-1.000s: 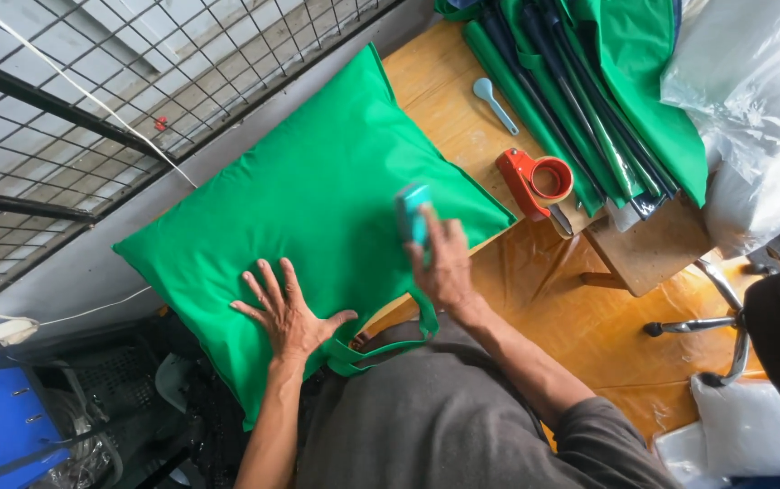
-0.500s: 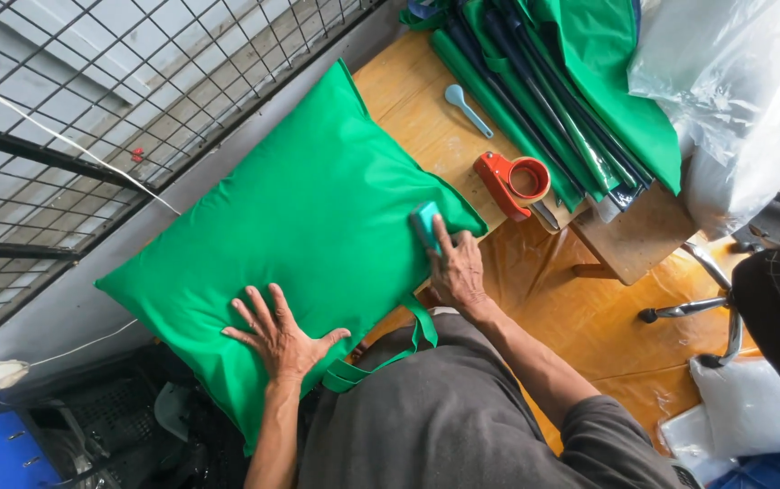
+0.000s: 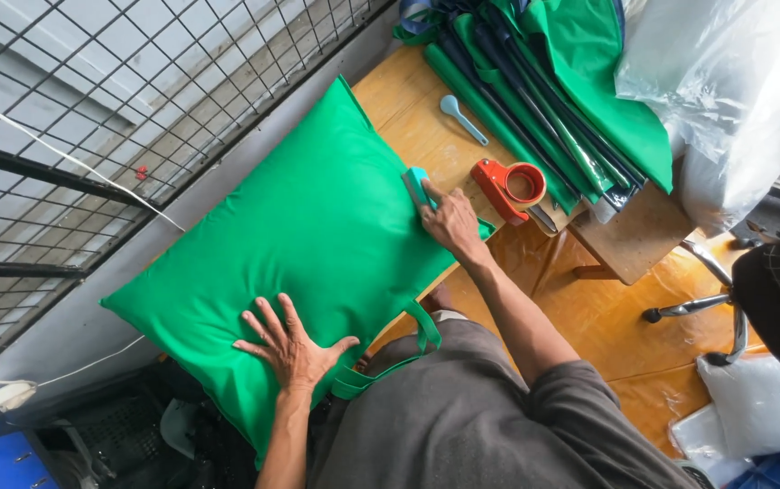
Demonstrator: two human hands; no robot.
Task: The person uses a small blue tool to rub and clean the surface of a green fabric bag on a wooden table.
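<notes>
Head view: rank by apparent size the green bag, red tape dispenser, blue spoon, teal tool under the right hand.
1. green bag, by far the largest
2. red tape dispenser
3. blue spoon
4. teal tool, partly hidden by the right hand, so its rank against the spoon is unsure

A red tape dispenser with a brown roll point(image 3: 512, 188) lies on the wooden tabletop point(image 3: 408, 100). At its ten o'clock rests a pale blue plastic spoon point(image 3: 461, 118). At one o'clock, folded green fabric with dark poles point(image 3: 571, 81); at three o'clock beyond that, a clear plastic bag point(image 3: 725, 100). A wire mesh fence point(image 3: 91, 100) runs at nine o'clock.
</notes>
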